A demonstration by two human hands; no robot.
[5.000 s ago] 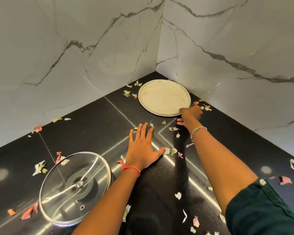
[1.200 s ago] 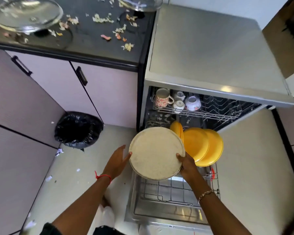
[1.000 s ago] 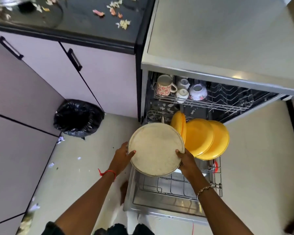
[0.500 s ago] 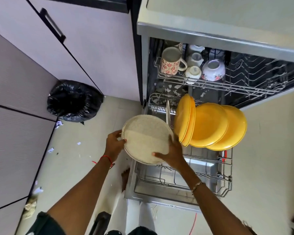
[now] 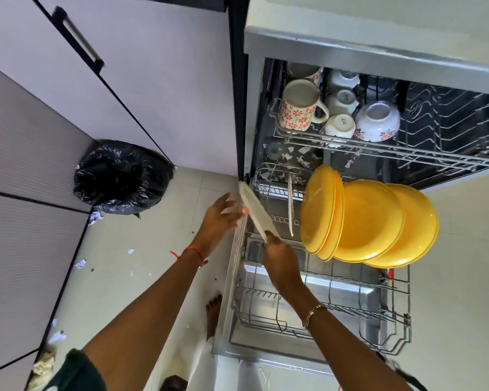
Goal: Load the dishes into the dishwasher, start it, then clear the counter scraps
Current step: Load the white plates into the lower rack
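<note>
A cream round plate (image 5: pixel 254 210) is tilted almost edge-on over the left side of the pulled-out lower rack (image 5: pixel 322 314) of the open dishwasher. My right hand (image 5: pixel 283 263) grips its lower rim. My left hand (image 5: pixel 219 218) rests against its left face with the fingers spread. Another pale plate (image 5: pixel 290 210) stands upright in the rack just right of it. Several yellow plates (image 5: pixel 370 221) lean in a row further right.
The upper rack (image 5: pixel 393 148) holds a flowered mug (image 5: pixel 299 108), small white cups and an upturned bowl (image 5: pixel 377 121). A bin lined with a black bag (image 5: pixel 122 176) stands on the floor to the left, below cabinet doors. Paper scraps litter the floor. A bare foot (image 5: pixel 213 311) is beside the rack.
The plate went from the counter corner to the dishwasher. Over the last second it turned from facing me to nearly edge-on and dropped toward the lower rack's left side.
</note>
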